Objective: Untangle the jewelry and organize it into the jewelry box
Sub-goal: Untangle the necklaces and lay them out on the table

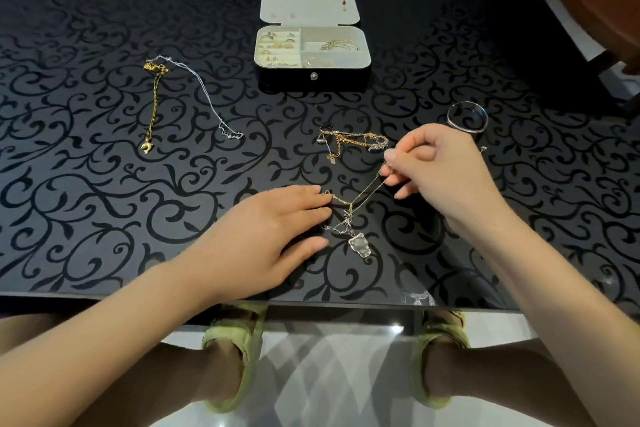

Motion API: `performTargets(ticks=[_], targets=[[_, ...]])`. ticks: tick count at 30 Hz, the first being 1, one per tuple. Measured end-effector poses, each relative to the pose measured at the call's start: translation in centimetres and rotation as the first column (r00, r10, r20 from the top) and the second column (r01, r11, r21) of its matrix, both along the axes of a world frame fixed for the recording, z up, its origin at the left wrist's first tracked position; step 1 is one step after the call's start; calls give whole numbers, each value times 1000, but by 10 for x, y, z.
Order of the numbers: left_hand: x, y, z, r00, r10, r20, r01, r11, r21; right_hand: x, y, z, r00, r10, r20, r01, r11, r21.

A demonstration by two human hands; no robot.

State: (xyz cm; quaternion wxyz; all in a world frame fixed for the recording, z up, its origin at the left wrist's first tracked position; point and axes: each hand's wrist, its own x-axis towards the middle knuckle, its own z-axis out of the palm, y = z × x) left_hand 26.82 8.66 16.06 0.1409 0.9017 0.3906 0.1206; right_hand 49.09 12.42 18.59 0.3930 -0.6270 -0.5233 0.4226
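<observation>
- The right hand pinches a thin chain, which slants taut down-left to a knot and a clear pendant.
- The left hand, fingers straight, touches the knot's gold strand.
- All of this lies well apart from the open jewelry box, on the person's side of it, on a black scroll-patterned table.

Readable text: none can be made out.
Jewelry box: no lettering or brand is legible on front or lid.
Small gold tag, in front of the jewelry box: too small to be read.
</observation>
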Motion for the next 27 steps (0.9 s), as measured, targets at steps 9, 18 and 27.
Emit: performTargets(ticks=[9, 18, 27], targets=[[-21, 4, -4, 995, -62, -77, 62, 998, -5, 0, -25, -3, 584, -75, 808, -161, 965, 206], [-30, 5, 2, 998, -65, 22, 67, 990, -123, -21, -69, 0, 581, 273, 767, -419, 908, -6], [-36, 7, 9, 993, -37, 109, 68, 954, -292, 4, -73, 4, 564, 362, 742, -459, 884, -82]])
